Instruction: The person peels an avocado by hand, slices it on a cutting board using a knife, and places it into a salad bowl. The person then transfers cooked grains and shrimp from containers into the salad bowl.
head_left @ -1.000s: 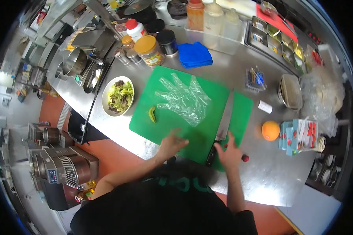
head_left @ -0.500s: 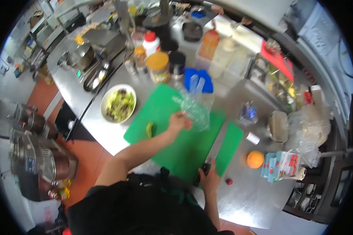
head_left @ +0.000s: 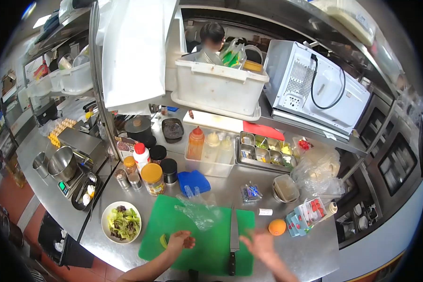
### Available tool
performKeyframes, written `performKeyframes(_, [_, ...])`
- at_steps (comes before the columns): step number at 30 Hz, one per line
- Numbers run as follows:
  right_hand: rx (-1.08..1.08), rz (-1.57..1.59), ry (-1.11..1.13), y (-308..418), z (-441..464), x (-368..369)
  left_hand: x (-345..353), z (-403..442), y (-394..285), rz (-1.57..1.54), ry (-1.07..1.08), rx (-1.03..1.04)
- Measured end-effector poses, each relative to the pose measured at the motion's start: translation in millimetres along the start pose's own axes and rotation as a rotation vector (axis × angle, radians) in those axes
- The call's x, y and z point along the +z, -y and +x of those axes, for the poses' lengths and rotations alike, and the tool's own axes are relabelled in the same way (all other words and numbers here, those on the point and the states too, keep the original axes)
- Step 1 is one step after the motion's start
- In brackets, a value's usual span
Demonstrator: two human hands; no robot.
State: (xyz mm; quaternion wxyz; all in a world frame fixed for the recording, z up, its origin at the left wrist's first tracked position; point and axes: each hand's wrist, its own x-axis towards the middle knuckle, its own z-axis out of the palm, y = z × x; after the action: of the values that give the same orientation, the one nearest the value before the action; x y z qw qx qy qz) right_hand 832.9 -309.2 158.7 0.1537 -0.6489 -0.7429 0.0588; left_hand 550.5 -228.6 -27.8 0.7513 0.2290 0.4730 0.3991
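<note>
My left hand [head_left: 180, 240] hovers over the green cutting board [head_left: 183, 256], its fingers loosely bent and nothing visible in them. Just left of it lies a curved green piece [head_left: 163, 241], perhaps peel or fruit. A clear plastic glove [head_left: 199, 211] lies spread across the board's upper part. To the right, a knife [head_left: 234, 235] with a dark handle rests lengthwise on the board, blade pointing away. My right hand [head_left: 260, 245] is by the board's right edge, slightly blurred, fingers apart and off the knife handle. A bowl of salad [head_left: 109, 235] stands left of the board.
An orange [head_left: 277, 227] and a strawberry pack [head_left: 310, 214] sit at right. Behind the board are a blue cloth [head_left: 192, 181], jars [head_left: 152, 178], a bin of sauce bottles [head_left: 211, 164] and metal topping trays [head_left: 263, 152]. A person [head_left: 212, 37] is beyond the shelf.
My right hand has let go of the knife, which now lies on the board. My left hand has drawn back from the plastic glove. The view has tilted up, showing the shelf.
</note>
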Motion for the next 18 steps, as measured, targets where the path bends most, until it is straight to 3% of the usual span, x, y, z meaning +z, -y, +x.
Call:
performKeyframes(2, [-0.206, -0.085, -0.303, 27, 44, -72, -10, -21, -8, -0.008, 0.106, -0.032])
performKeyframes(5, [-0.396, -0.237, -0.615, 70, 114, -146, -12, -55, -35, 0.042, 0.086, -0.03])
performKeyframes(6, [-0.354, -0.291, -0.584, 86, 135, -166, -17, -63, -42, 0.041, 0.079, -0.04])
performKeyframes(8, [-0.516, -0.393, -0.769, 118, 187, -197, -25, -77, -55, 0.06, 0.104, 0.05])
performKeyframes(9, [-0.406, -0.193, -0.733, 101, 227, -192, -29, -87, -61, 0.056, 0.098, 0.037])
performKeyframes(11, [-0.582, -0.391, -0.892, 131, 262, -219, -39, -104, -73, 0.017, 0.082, 0.105])
performKeyframes(13, [-0.572, -0.407, -0.972, 146, 299, -236, -57, -111, -68, 0.013, 0.044, 0.085])
performKeyframes(16, [-0.468, -0.39, -0.928, 157, 359, -261, -71, -124, -67, 0.015, -0.004, 0.04])
performKeyframes(18, [-0.244, -0.163, -0.67, 165, 393, -269, -73, -134, -72, 0.013, 0.0, -0.002])
